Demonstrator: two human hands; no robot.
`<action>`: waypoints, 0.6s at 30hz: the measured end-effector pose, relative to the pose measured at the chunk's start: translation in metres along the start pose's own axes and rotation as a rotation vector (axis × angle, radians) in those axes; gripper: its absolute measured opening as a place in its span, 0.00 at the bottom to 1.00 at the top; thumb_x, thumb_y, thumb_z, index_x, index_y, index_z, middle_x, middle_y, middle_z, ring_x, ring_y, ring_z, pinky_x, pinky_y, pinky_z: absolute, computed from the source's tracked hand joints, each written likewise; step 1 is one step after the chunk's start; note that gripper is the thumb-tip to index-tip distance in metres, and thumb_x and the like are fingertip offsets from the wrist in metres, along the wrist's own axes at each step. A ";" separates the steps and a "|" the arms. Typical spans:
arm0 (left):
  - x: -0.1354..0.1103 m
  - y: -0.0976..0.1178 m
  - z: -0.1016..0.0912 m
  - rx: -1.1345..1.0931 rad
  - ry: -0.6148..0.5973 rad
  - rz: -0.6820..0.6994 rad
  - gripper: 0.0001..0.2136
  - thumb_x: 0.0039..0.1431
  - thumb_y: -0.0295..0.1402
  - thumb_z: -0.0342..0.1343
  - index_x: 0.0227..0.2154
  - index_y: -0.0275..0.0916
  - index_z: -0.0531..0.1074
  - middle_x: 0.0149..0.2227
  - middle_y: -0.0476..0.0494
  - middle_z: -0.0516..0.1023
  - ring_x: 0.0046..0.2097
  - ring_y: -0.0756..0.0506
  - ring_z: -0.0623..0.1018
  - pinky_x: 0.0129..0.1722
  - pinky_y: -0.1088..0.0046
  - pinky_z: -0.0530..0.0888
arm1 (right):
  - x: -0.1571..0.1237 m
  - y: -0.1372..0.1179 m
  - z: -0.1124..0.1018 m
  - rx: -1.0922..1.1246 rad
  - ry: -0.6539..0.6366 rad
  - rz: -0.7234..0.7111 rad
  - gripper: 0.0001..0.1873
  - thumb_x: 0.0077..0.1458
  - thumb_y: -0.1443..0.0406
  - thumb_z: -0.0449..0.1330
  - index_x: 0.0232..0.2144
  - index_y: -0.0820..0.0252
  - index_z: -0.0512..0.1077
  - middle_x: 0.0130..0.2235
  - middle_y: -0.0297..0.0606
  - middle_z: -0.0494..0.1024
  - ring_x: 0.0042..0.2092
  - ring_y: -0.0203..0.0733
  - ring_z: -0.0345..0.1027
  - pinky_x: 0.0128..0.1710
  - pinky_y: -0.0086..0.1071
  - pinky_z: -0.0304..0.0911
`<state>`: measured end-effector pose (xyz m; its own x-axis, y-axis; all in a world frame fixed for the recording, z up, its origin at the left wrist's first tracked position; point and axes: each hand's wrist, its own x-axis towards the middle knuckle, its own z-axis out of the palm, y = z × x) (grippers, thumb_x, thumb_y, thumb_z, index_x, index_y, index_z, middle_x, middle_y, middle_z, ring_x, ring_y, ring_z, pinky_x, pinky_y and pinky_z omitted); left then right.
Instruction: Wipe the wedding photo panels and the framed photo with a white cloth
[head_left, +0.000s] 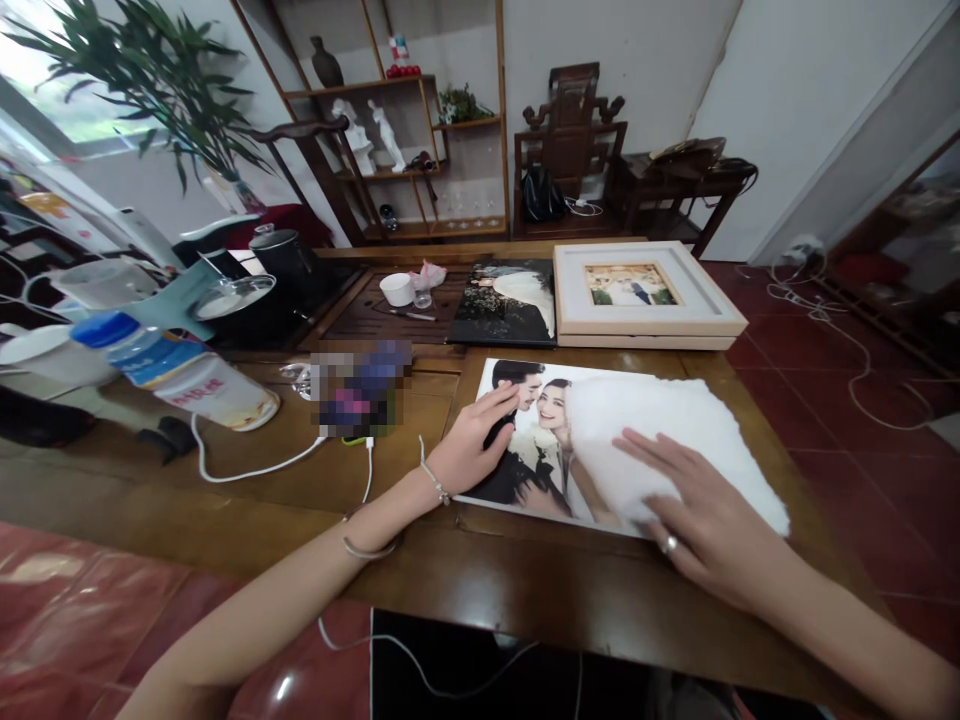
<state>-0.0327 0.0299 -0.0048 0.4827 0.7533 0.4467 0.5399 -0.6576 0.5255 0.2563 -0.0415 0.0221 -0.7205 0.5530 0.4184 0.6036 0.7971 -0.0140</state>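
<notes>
A wedding photo panel (534,480) of a couple lies flat on the wooden table in front of me. My left hand (480,430) rests palm down on its left part, fingers stretched out over the printed picture. Across the panel's right part is spread a white, soft-looking sheet (720,430) with a ragged edge, perhaps cloth or padding. On top of this sheet lies my right hand (697,510), with its fingers apart and a ring on one of them. The sheet hides the right portion of the picture.
Behind the panel are a dark photo panel (506,305) and a pale framed picture (652,290). To the left stand a blue-capped bottle (187,375), a black pot (281,255) and a white cup (397,290). White cables (255,475) cross the tabletop (555,585) near a blurred-out object.
</notes>
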 end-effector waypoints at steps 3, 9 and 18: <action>0.000 -0.001 0.000 0.001 0.006 0.003 0.18 0.61 0.27 0.47 0.54 0.35 0.66 0.58 0.34 0.67 0.62 0.40 0.63 0.60 0.54 0.63 | -0.009 -0.028 -0.005 0.107 -0.032 -0.083 0.08 0.48 0.75 0.54 0.19 0.62 0.64 0.62 0.58 0.57 0.63 0.62 0.47 0.55 0.60 0.55; 0.000 0.000 0.000 0.009 -0.006 0.006 0.18 0.61 0.27 0.47 0.54 0.35 0.65 0.58 0.34 0.67 0.62 0.41 0.63 0.60 0.54 0.63 | -0.003 -0.021 -0.005 0.196 -0.059 -0.189 0.10 0.48 0.73 0.54 0.18 0.60 0.65 0.62 0.50 0.57 0.62 0.59 0.50 0.54 0.58 0.56; 0.000 0.001 -0.002 0.004 -0.008 0.018 0.19 0.61 0.27 0.48 0.55 0.38 0.64 0.58 0.36 0.66 0.62 0.41 0.63 0.59 0.52 0.63 | 0.031 0.060 0.003 0.077 -0.055 0.020 0.09 0.56 0.67 0.52 0.30 0.59 0.72 0.56 0.51 0.67 0.57 0.54 0.61 0.51 0.49 0.63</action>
<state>-0.0337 0.0293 -0.0026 0.4977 0.7415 0.4499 0.5339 -0.6708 0.5147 0.2691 0.0243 0.0316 -0.7276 0.5794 0.3673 0.5914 0.8011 -0.0921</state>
